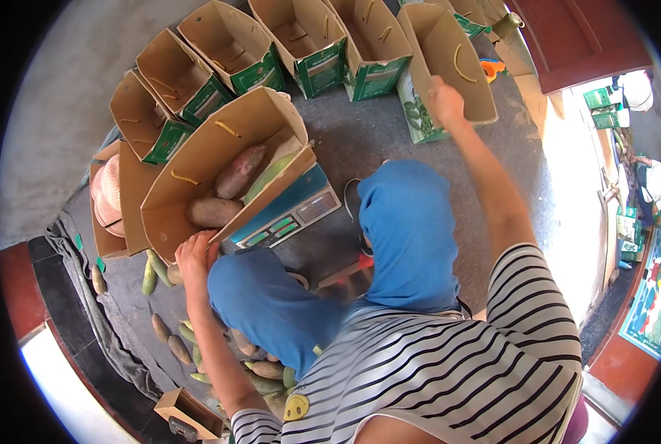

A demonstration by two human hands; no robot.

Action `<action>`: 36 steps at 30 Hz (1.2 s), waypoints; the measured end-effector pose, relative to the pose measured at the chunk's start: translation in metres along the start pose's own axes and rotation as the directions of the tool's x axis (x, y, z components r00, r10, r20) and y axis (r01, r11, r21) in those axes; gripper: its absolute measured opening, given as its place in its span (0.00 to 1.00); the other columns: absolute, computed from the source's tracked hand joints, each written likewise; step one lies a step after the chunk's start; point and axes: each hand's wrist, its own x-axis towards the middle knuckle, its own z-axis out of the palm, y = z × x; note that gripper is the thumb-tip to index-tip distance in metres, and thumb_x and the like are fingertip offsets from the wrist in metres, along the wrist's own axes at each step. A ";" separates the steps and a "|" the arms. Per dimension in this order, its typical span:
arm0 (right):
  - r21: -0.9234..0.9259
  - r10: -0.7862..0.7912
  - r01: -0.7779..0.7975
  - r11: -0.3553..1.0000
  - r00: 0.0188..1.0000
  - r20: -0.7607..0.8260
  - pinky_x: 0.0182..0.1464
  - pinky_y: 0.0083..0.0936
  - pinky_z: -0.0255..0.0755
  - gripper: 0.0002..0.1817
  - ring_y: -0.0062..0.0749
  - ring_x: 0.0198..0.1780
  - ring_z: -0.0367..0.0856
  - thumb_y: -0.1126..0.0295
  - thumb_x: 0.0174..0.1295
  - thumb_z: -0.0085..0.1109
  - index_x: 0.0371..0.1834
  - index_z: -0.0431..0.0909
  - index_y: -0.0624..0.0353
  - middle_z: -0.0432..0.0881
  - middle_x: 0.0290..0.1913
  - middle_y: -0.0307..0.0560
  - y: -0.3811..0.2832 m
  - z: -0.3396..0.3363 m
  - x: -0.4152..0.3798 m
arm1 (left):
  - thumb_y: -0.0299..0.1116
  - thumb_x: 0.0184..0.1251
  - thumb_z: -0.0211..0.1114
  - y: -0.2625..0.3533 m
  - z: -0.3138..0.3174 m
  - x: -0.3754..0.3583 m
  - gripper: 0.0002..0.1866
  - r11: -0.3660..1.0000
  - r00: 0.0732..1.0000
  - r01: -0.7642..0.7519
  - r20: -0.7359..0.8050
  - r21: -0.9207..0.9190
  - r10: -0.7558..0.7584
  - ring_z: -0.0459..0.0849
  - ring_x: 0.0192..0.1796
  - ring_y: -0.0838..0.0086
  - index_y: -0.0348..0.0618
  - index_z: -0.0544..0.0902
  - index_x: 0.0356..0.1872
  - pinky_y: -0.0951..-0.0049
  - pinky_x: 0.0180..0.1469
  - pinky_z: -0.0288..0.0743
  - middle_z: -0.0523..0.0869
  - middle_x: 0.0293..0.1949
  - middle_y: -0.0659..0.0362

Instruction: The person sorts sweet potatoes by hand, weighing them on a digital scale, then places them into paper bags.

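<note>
My left hand (195, 255) is closed over the near rim of a tall cardboard box (164, 200) with rope handles. The box stands on a blue digital scale (289, 211). Inside it lie reddish-brown tubers (240, 172) and a long pale-green vegetable (271, 177). Out to the upper right, my right hand (446, 103) is closed on the near side of another cardboard box (449, 55), green-printed outside, whose visible inside holds only a yellow rope handle. The fingertips of both hands are partly hidden.
Several open cardboard boxes (223, 37) stand in an arc at the back. A pink hat (108, 196) rests in a carton at left. Loose tubers and green vegetables (179, 348) lie on the floor. An orange object (491, 68) is at upper right. A person (652, 181) is at far right.
</note>
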 end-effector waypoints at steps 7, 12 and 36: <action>0.049 -0.110 0.111 0.993 0.994 -0.017 0.38 0.47 0.75 0.15 0.54 0.36 0.83 0.69 0.62 0.52 0.52 0.70 0.54 0.83 0.32 0.57 0.002 0.013 -0.049 | 0.29 0.58 0.67 0.006 -0.003 0.004 0.12 1.000 0.999 -0.020 -0.026 0.005 0.020 0.81 0.47 0.66 0.47 0.82 0.44 0.65 0.54 0.67 0.84 0.42 0.60; 0.069 -0.102 0.104 0.992 0.994 -0.029 0.40 0.47 0.75 0.16 0.54 0.37 0.83 0.67 0.62 0.53 0.53 0.71 0.54 0.83 0.32 0.58 0.009 0.011 -0.023 | 0.28 0.58 0.66 0.006 -0.004 0.005 0.12 1.000 1.000 0.002 -0.005 -0.010 -0.002 0.81 0.47 0.66 0.47 0.82 0.44 0.64 0.54 0.67 0.85 0.43 0.60; -0.028 -0.014 0.016 0.999 0.995 0.096 0.48 0.45 0.73 0.22 0.52 0.45 0.82 0.58 0.60 0.57 0.53 0.71 0.60 0.84 0.39 0.58 -0.006 0.006 -0.011 | 0.30 0.59 0.65 0.006 -0.004 0.001 0.12 1.000 0.999 0.014 -0.028 -0.027 -0.015 0.80 0.48 0.65 0.46 0.81 0.45 0.63 0.56 0.66 0.84 0.42 0.60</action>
